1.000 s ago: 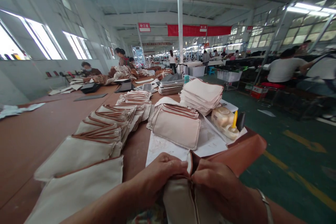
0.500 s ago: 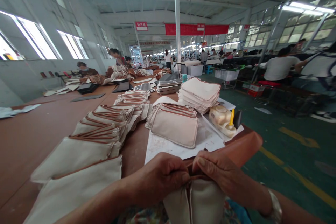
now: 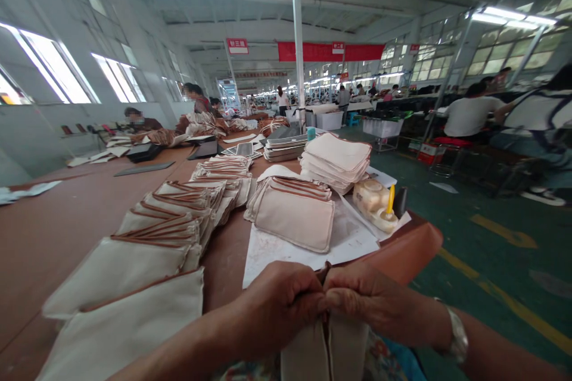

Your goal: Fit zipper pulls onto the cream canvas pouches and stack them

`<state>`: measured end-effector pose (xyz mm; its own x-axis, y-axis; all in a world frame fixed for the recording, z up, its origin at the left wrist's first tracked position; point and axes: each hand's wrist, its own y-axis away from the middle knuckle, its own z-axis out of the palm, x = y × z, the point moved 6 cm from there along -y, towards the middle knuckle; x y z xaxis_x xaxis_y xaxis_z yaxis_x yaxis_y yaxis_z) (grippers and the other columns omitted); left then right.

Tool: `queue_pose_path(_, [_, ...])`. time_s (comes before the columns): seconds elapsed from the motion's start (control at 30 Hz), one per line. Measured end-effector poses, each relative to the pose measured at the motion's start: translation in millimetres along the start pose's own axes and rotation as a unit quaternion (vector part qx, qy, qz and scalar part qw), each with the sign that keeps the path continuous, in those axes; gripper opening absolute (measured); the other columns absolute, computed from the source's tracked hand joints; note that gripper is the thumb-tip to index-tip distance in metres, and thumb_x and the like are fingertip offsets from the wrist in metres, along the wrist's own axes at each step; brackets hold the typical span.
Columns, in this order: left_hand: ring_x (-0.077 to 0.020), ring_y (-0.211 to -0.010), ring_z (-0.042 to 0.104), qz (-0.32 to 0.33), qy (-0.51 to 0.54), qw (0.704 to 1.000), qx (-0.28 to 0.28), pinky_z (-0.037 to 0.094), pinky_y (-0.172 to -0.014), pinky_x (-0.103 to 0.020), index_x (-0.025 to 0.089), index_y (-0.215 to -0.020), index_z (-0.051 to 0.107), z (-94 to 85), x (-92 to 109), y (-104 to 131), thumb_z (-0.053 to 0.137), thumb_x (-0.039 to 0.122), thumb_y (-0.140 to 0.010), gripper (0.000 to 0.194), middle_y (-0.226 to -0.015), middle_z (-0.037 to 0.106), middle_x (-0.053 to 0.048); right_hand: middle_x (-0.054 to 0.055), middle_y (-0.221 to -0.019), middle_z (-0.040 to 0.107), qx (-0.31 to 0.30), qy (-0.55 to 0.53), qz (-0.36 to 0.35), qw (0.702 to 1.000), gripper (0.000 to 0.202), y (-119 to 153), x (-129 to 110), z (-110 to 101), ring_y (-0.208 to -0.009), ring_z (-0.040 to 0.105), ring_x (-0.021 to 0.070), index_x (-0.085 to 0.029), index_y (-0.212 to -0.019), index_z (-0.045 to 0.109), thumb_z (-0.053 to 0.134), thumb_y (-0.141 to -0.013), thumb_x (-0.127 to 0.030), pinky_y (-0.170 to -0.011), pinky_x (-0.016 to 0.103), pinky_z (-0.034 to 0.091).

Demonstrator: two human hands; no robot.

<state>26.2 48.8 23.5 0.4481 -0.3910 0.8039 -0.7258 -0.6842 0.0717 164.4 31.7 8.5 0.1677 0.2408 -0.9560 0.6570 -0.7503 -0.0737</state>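
Note:
My left hand (image 3: 286, 297) and my right hand (image 3: 361, 292) meet low in the middle of the view. Both are closed, pinching the top edge of a cream fabric pouch (image 3: 306, 351) with brown trim. A dark seam or opening runs down the middle of this pouch, which hangs over my lap. Fingers cover most of the gripped edge. Just beyond my hands, a stack of similar pouch pieces (image 3: 292, 220) lies on white paper (image 3: 263, 256). To the left, a long row of overlapping cream pouches (image 3: 138, 315) with brown edges spreads over the table.
Behind the paper is a taller pile of cream pieces (image 3: 337, 155). A glue container with a yellow-handled tool (image 3: 375, 202) stands at the table's right edge, beside hanging brown material (image 3: 415, 244). Several people sit at benches on the right; others work at the table's far end (image 3: 138, 119).
My right hand has moved left until its fingers touch my left hand's, and the pouch's edge between them has closed up. The view has shifted slightly.

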Motion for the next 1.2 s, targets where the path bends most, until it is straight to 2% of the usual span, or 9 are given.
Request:
queue_pose_path(0.13, [-0.0085, -0.056, 0.032, -0.058, 0.129, 0.989, -0.050, 0.024, -0.047, -0.020, 0.013, -0.078, 0.061, -2.7, -3, 2, 0.045, 0.055, -0.094, 0.048, -0.064, 0.042, 0.003, -0.002, -0.069, 0.047, 0.007, 0.012, -0.022, 1.000, 0.042, -1, 0, -5, -0.062, 0.038, 0.0107, -0.014, -0.075, 0.057, 0.052, -0.095, -0.051, -0.054, 0.021, 0.030])
queue_pose_path(0.2, [-0.0081, -0.049, 0.032, -0.101, 0.184, 0.976, -0.064, 0.022, -0.043, -0.021, 0.012, -0.081, 0.065, -5.1, -5, 4, 0.038, 0.051, -0.097, 0.050, -0.061, 0.044, 0.003, -0.001, -0.071, 0.050, 0.001, 0.000, -0.025, 1.000, 0.041, -1, 3, -5, -0.063, 0.039, 0.0109, -0.013, -0.078, 0.058, 0.053, -0.095, -0.050, -0.055, 0.021, 0.030])
queue_pose_path(0.43, [-0.0074, -0.039, 0.034, -0.167, 0.217, 0.961, -0.047, 0.024, -0.036, -0.020, 0.013, -0.073, 0.070, -5.1, -12, 0, 0.063, 0.031, -0.068, 0.020, -0.050, 0.048, 0.004, -0.001, -0.073, 0.051, -0.004, 0.010, -0.024, 1.000, 0.040, 1, 4, -7, -0.063, 0.038, 0.0115, -0.015, -0.080, 0.057, 0.052, -0.095, -0.051, -0.054, 0.023, 0.029])
queue_pose_path(0.57, [-0.0060, -0.038, 0.029, -0.160, 0.234, 0.959, -0.018, 0.018, -0.037, -0.019, 0.012, -0.071, 0.068, 5.6, -17, 0, 0.060, 0.027, -0.064, 0.019, -0.047, 0.045, 0.005, -0.001, -0.072, 0.049, 0.001, 0.007, -0.032, 0.999, 0.041, 2, 3, -8, -0.063, 0.037, 0.0118, -0.015, -0.078, 0.056, 0.053, -0.094, -0.052, -0.054, 0.023, 0.029])
queue_pose_path(0.73, [-0.0068, -0.049, 0.032, -0.129, 0.272, 0.954, 0.008, 0.023, -0.045, -0.019, 0.012, -0.071, 0.063, 10.5, -19, 3, 0.058, 0.019, -0.062, 0.013, -0.056, 0.048, 0.004, -0.003, -0.067, 0.045, 0.000, 0.012, -0.037, 0.999, 0.041, 3, 2, -6, -0.060, 0.034, 0.0107, -0.015, -0.076, 0.054, 0.052, -0.095, -0.051, -0.053, 0.023, 0.026])
queue_pose_path(0.83, [-0.0077, -0.054, 0.031, -0.092, 0.223, 0.968, -0.076, 0.022, -0.047, -0.019, 0.013, -0.075, 0.062, 3.6, -21, 8, 0.065, 0.032, -0.075, 0.019, -0.060, 0.043, 0.005, -0.002, -0.068, 0.045, 0.010, 0.011, -0.032, 0.999, 0.040, 8, 0, -14, -0.061, 0.035, 0.0113, -0.016, -0.076, 0.054, 0.052, -0.095, -0.050, -0.053, 0.023, 0.027])
queue_pose_path(0.97, [-0.0090, -0.058, 0.032, -0.092, 0.132, 0.975, -0.155, 0.025, -0.049, -0.019, 0.014, -0.074, 0.060, -12.3, -32, 23, 0.071, 0.055, -0.076, 0.043, -0.062, 0.039, 0.005, -0.001, -0.069, 0.047, 0.074, 0.010, -0.015, 0.997, 0.040, 19, 3, -52, -0.063, 0.038, 0.0127, -0.016, -0.075, 0.057, 0.054, -0.094, -0.051, -0.056, 0.025, 0.030])
queue_pose_path(1.07, [-0.0102, -0.062, 0.036, -0.066, 0.067, 0.988, -0.125, 0.029, -0.054, -0.020, 0.015, -0.074, 0.060, -17.8, -17, 23, 0.067, 0.053, -0.081, 0.040, -0.066, 0.041, 0.005, 0.000, -0.071, 0.049, 0.031, 0.010, 0.024, 0.999, 0.043, 14, 7, -64, -0.065, 0.042, 0.0142, -0.015, -0.077, 0.059, 0.053, -0.093, -0.055, -0.059, 0.026, 0.034])
queue_pose_path(1.2, [-0.0086, -0.057, 0.033, 0.027, -0.116, 0.992, -0.039, 0.022, -0.051, -0.022, 0.016, -0.065, 0.057, -13.5, 27, 6, 0.067, 0.041, -0.085, 0.033, -0.061, 0.036, 0.006, 0.004, -0.091, 0.058, -0.050, 0.046, -0.030, 0.997, 0.047, -8, -11, -32, -0.081, 0.053, 0.0196, -0.016, -0.097, 0.065, 0.059, -0.087, -0.061, -0.071, 0.029, 0.043])
